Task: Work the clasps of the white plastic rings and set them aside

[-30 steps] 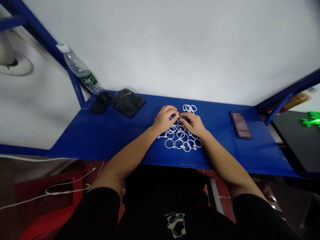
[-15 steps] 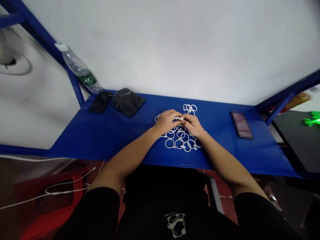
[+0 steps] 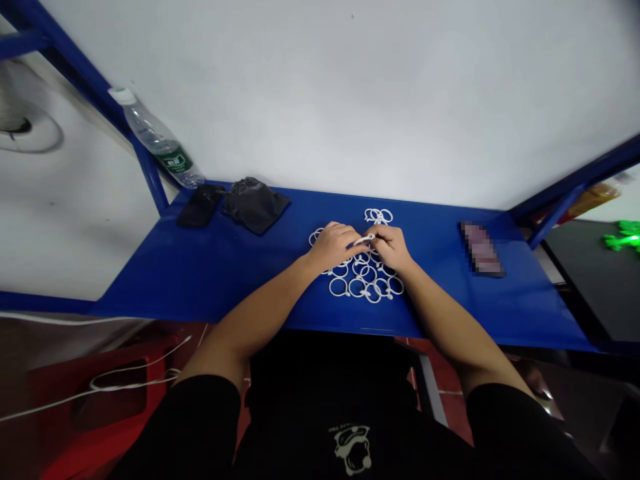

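Observation:
A white plastic ring (image 3: 363, 240) is pinched between my two hands just above the blue table (image 3: 240, 280). My left hand (image 3: 334, 247) grips its left side, and my right hand (image 3: 391, 247) has its fingertips closed at the small knob on its right end. Below and in front of my hands lie several loose white rings (image 3: 339, 287), each with a little knob, some overlapping. A small cluster of white rings (image 3: 380, 215) sits behind my right hand. My fingers hide part of the held ring and some rings underneath.
A clear plastic bottle (image 3: 159, 140) leans at the back left, by a black phone-like object (image 3: 201, 205) and a dark drawstring pouch (image 3: 254, 205). To the right lies a phone with a blurred screen (image 3: 483, 249). Blue frame bars (image 3: 585, 193) rise at both sides.
My right hand has shifted slightly right and turned, and the held ring's knob end has moved right with it. My left hand stays nearly in place, still on the ring.

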### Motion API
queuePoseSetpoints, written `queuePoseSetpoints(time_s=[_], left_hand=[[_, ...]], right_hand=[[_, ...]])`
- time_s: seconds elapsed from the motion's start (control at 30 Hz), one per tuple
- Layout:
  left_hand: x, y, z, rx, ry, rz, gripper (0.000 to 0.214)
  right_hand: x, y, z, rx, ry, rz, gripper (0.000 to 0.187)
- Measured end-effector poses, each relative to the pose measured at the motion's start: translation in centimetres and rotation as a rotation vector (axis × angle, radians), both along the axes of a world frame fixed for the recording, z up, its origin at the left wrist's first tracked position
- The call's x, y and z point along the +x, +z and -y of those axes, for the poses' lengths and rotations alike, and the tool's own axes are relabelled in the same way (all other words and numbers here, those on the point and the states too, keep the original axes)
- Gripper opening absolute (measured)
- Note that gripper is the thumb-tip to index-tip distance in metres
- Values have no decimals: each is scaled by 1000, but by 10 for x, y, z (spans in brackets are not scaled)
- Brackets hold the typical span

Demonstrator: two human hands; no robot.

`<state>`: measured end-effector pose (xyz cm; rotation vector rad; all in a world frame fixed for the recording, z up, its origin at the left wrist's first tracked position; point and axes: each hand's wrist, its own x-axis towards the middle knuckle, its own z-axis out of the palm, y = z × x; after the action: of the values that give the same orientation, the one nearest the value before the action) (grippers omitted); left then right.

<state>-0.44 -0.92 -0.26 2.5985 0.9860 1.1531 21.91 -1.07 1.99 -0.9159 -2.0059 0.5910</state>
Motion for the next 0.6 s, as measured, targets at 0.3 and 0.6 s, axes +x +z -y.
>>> queuePoseSetpoints(time_s=[0.3,0.6], left_hand=[[-5,-1,-2,-271,237,-149,14],[-2,9,4,-381,344,-214,10]], right_hand=[[22,-9,-25,56,-478,20,28],[22,-11,-22,69,-395,72,29]])
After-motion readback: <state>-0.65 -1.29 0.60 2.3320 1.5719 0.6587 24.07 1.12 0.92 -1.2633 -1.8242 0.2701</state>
